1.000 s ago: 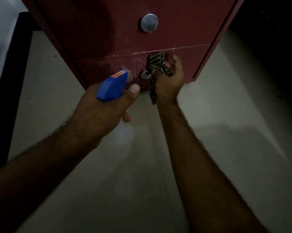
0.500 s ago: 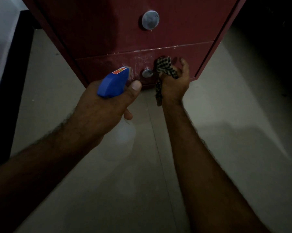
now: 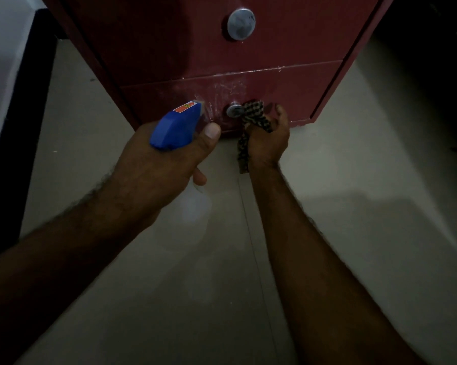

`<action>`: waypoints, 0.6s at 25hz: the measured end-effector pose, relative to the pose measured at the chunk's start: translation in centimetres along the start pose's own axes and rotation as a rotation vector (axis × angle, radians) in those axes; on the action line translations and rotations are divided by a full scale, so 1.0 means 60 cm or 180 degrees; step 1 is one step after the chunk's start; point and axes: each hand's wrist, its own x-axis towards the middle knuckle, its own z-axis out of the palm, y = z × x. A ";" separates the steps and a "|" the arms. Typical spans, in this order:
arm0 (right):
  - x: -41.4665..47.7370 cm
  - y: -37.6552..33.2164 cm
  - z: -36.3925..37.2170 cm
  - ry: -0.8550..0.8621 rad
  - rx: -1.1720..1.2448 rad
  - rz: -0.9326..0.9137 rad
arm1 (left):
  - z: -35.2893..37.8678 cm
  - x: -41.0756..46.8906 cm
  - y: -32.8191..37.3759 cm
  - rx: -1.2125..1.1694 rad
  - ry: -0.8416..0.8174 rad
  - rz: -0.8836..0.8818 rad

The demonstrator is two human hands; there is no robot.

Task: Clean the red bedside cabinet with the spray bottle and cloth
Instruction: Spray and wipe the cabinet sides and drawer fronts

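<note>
Head view: floor, red cabinet standing at far centre, both hands at its lower drawer.
Item, lower drawer: whitish streaks above and left of the knob. Item, left hand: forearm enters from near left, fingers wrapped round the bottle, thumb lying along the blue head, nozzle close to the streaks. Item, right hand: forearm enters from near right, fingers bunched round the cloth, which appears pressed to the drawer just right of the knob, with a tail hanging down. Handling note, as a judgement: wiping step. Flatten the cloth, sweep left across the streaks and round the knob, and hold the nozzle out of its path.
</note>
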 end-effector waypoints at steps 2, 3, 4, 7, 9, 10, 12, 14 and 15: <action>-0.010 0.009 0.005 -0.0069 0.0004 0.0012 | 0.002 0.001 -0.005 0.0028 0.0021 -0.0010; -0.007 0.013 0.005 0.0046 0.0014 0.0048 | 0.002 0.001 -0.006 0.0019 0.0042 -0.0002; -0.003 0.014 0.005 0.0206 0.0025 0.0099 | 0.002 0.002 -0.006 -0.0005 0.0057 0.0008; -0.003 0.017 0.012 0.0424 0.0010 0.0145 | -0.004 0.001 -0.008 -0.0003 0.0082 -0.0010; -0.019 0.023 0.022 0.0126 -0.0075 -0.0001 | -0.008 0.000 -0.009 -0.0019 0.0112 -0.0036; -0.026 0.028 0.026 -0.0059 -0.0134 -0.0011 | -0.010 0.000 -0.009 -0.0020 0.0119 -0.0030; -0.024 0.041 0.027 -0.0170 -0.0164 0.0059 | -0.013 0.000 -0.010 -0.0037 0.0129 0.0001; -0.010 0.044 0.021 0.0165 -0.0044 0.0158 | -0.019 0.003 -0.014 -0.0041 0.0160 0.0011; -0.002 0.045 0.016 0.0342 0.0001 0.0217 | -0.022 0.004 -0.016 -0.0034 0.0185 0.0005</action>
